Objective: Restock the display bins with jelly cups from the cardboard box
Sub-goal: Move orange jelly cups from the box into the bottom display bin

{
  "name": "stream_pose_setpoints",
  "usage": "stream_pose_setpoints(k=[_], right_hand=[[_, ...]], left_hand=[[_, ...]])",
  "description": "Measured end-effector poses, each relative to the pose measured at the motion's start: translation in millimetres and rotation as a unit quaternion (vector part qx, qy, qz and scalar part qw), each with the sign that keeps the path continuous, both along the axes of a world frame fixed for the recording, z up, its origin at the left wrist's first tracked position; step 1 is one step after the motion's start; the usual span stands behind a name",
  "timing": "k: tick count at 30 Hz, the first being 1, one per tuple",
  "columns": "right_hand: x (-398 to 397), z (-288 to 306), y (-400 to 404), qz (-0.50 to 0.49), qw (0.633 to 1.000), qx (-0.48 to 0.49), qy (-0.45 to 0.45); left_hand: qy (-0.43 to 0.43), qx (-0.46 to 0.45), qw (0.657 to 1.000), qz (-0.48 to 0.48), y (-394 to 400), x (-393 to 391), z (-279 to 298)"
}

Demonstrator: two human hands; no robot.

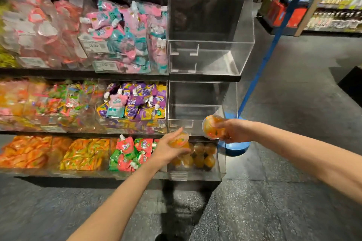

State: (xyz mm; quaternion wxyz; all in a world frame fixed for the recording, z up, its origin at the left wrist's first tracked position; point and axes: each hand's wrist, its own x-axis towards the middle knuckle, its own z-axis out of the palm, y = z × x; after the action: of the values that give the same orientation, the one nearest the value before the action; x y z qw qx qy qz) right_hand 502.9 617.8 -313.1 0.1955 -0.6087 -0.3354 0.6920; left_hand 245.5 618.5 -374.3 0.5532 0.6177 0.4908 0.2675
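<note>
Both my forearms reach out over the dark speckled floor (254, 211), hands apart, one jelly cup in each. My left hand (168, 150) curls around an orange jelly cup (179, 142), thumb under it and fingers over the top, right above the bottom bin (220, 164). Under that hand, in the bin, loose orange jelly cups (203, 154) sit packed together; I count about seven showing, the rest hidden behind my fingers. Off to the right and a touch higher, my right hand (234, 131) grips a second jelly cup (210, 126), its printed orange lid tipped toward me, just in front of the middle clear bin (195, 115). Just beyond my right hand there's a round blue base (235, 147) on the floor with a blue pole (274, 45) slanting up from it. To the left of my left hand, red and green spout pouches (131, 152) fill the neighbouring bin, and further left orange and yellow packets (54, 154). One shelf up, purple pouches (137, 101). Above the middle bin stands one more clear bin (209, 35), and pink and teal pouches (127, 33) left of it. Far right, another shelving unit (337, 6), blurred.
</note>
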Motion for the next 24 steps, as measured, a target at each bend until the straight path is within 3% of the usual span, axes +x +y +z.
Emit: stream_pose_setpoints(k=[3,6,10,15,19,24], right_hand=[[2,-56,17,0.042,0.999,-0.004,-0.015],[4,-115,30,0.077,0.997,-0.001,-0.018],[11,-195,44,0.040,0.999,-0.015,0.020],[22,-272,53,0.056,0.996,0.006,0.073],[26,-327,63,0.052,0.996,0.017,0.074],[17,-385,66,0.052,0.996,-0.005,0.072]], left_hand=[[0.002,-0.026,0.999,-0.021,20,-1,-51],[0.060,-0.027,0.997,-0.032,36,0,-103],[0.149,-0.004,0.984,-0.095,60,15,-167],[0.316,0.092,0.920,-0.213,88,36,-234],[0.393,0.164,0.866,-0.261,100,44,-272],[0.430,0.169,0.852,-0.247,104,50,-313]])
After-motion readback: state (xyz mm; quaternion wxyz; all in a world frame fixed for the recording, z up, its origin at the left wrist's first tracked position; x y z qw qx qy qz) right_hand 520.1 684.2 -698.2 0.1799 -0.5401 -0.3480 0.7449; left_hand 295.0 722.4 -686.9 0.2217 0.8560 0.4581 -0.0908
